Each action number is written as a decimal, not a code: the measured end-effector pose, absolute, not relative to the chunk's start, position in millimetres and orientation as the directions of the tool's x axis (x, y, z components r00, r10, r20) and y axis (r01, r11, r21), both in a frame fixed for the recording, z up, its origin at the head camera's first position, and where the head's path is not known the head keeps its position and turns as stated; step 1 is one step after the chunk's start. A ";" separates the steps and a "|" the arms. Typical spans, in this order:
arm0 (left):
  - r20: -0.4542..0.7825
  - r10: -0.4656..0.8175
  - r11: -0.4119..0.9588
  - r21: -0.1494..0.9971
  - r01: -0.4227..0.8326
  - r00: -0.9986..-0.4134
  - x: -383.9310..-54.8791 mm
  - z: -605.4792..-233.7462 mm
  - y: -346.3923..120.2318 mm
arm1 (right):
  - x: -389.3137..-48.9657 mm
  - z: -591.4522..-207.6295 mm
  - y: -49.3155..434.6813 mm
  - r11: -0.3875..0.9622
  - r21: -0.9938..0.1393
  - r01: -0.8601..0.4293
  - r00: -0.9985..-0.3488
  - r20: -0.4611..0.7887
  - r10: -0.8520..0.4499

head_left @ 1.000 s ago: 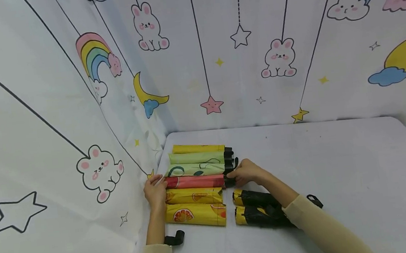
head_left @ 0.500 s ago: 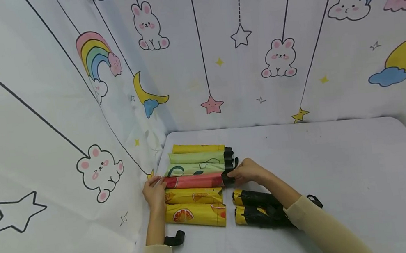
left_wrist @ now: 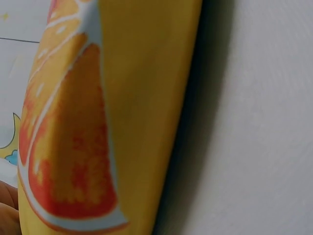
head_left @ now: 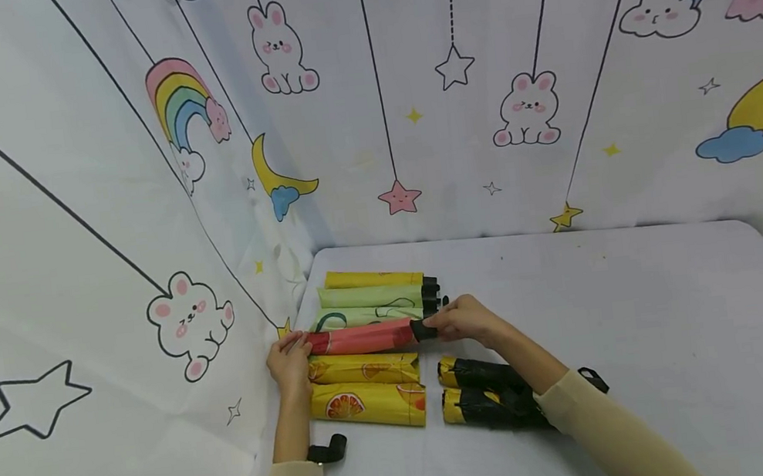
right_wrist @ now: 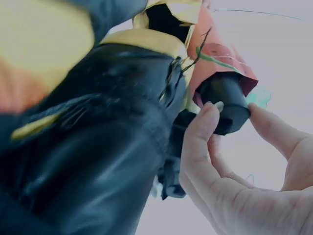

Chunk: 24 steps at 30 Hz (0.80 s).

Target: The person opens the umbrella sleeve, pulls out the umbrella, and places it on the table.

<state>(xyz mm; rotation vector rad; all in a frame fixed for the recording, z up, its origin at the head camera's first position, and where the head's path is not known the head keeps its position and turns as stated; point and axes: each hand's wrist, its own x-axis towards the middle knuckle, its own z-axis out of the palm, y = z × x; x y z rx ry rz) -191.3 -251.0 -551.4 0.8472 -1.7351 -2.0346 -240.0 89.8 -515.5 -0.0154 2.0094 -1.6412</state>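
A folded umbrella in a red sleeve [head_left: 364,338] spans the gap between my two hands, its right end raised a little. My left hand [head_left: 289,366] holds its left end. At the other end my right hand [head_left: 468,320] pinches the black handle [right_wrist: 224,100], thumb and fingers on opposite sides of it in the right wrist view. Behind it lie two pale green sleeved umbrellas [head_left: 370,295] and a yellow one [head_left: 373,277]. In front are two yellow orange-print sleeved umbrellas [head_left: 367,405]; a yellow orange-print sleeve [left_wrist: 142,122] fills much of the left wrist view.
Two black rolled umbrellas with yellow ends [head_left: 483,406] lie under my right forearm, a strap loop [head_left: 593,379] sticking out beyond it. A black wrist-camera piece [head_left: 330,449] juts from my left wrist. White printed cloth [head_left: 197,211] stands along the table's [head_left: 643,334] left and back.
The red umbrella has risen slightly at its handle end and shifted a little left and away from me. Both hands keep their hold on it; the other umbrellas have not moved.
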 end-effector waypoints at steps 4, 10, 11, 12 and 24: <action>-0.226 -0.609 -0.222 0.969 -0.110 -0.760 -190.1 -553.4 -251.4 | -236.4 -513.0 87.3 0.210 -0.936 0.282 -0.866 -0.342 -0.365; -0.230 -0.611 -0.250 0.964 -0.091 -0.758 -189.2 -553.6 -252.6 | -229.3 -508.2 81.9 0.153 -0.959 0.237 -0.891 -0.278 -0.359; -0.228 -0.610 -0.254 0.963 -0.086 -0.759 -189.3 -553.7 -252.6 | -228.0 -507.4 81.0 0.151 -0.962 0.228 -0.894 -0.269 -0.357; -0.226 -0.610 -0.258 0.963 -0.080 -0.760 -189.4 -553.8 -252.6 | -227.0 -506.5 80.2 0.155 -0.963 0.220 -0.897 -0.262 -0.355; -0.200 -0.627 -0.311 0.950 0.007 -0.753 -191.6 -556.6 -253.4 | -221.0 -503.5 70.9 0.072 -0.957 0.283 -0.903 -0.291 -0.317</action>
